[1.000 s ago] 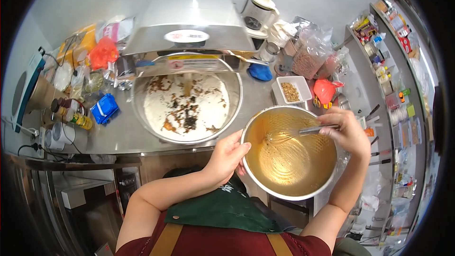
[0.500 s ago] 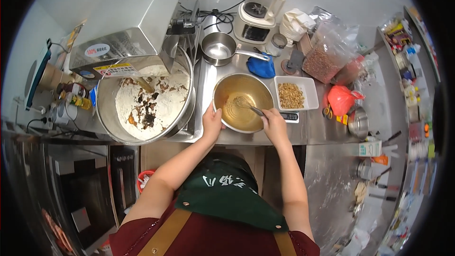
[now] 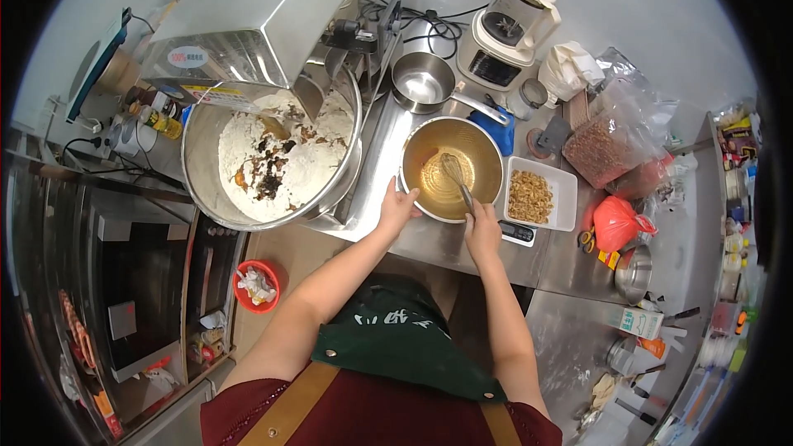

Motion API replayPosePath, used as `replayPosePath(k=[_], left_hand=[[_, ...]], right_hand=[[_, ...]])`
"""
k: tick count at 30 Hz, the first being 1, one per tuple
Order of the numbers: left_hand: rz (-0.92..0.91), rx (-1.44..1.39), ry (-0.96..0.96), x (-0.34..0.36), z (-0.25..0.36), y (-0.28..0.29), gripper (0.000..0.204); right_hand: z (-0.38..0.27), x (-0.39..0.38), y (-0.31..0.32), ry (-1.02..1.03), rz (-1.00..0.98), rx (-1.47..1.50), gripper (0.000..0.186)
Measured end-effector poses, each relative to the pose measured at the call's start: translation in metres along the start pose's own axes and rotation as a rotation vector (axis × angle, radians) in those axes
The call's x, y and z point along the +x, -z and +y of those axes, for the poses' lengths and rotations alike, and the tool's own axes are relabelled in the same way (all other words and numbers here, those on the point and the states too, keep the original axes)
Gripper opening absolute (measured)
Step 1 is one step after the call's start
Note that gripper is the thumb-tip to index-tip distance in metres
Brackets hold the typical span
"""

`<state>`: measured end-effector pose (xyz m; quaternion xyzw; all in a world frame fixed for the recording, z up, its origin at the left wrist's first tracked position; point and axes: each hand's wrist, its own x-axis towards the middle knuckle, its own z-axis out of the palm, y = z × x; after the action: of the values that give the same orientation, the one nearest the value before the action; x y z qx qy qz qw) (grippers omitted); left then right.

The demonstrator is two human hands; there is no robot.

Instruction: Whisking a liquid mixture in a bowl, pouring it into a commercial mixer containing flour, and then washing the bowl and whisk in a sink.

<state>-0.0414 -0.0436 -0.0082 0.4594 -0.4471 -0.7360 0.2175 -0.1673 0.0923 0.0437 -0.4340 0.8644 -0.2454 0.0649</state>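
My left hand [image 3: 399, 208] holds the near left rim of a round metal mixing bowl [image 3: 428, 135], thumb at the edge. Shallow yellowish liquid lies in the bowl. My right hand [image 3: 483, 235] is closed around the handle of a wire whisk [image 3: 466, 195] at the bowl's near right side. The whisk's wires rest in the liquid near the middle. Right of the bowl, a white rectangular container [image 3: 564, 200] holds chopped walnuts [image 3: 530, 196]. It stands on a small kitchen scale [image 3: 518, 234].
At left, a large mixer bowl [image 3: 192, 169] with flour and dark bits sits under a steel mixer [image 3: 223, 41]. Behind my bowl are a saucepan [image 3: 423, 81], a blue cloth [image 3: 498, 128] and a blender [image 3: 508, 29]. Bags [image 3: 615, 128] stand at right; a red bin [image 3: 273, 297] is below.
The view has turned, so the counter things appear farther right and tilted. The whisk has swung in the bowl, its head now pointing away from me rather than leftward. Both grips are kept.
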Motion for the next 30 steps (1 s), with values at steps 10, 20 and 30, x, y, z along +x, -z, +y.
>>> replayPosePath(k=[10, 20, 30], left_hand=[[-0.051, -0.028, 0.184, -0.018, 0.024, -0.018, 0.044], [-0.441, -0.402, 0.278, -0.13, 0.103, 0.015, 0.03], [-0.758, -0.547, 0.276, -0.218, 0.187, 0.085, 0.023]], right_hand=[[-0.011, -0.011, 0.007, -0.057, 0.093, 0.019, 0.026], [-0.12, -0.049, 0.175, 0.395, 0.313, -0.234, 0.029], [-0.263, -0.104, 0.244, 0.702, 0.742, -0.275, 0.028]])
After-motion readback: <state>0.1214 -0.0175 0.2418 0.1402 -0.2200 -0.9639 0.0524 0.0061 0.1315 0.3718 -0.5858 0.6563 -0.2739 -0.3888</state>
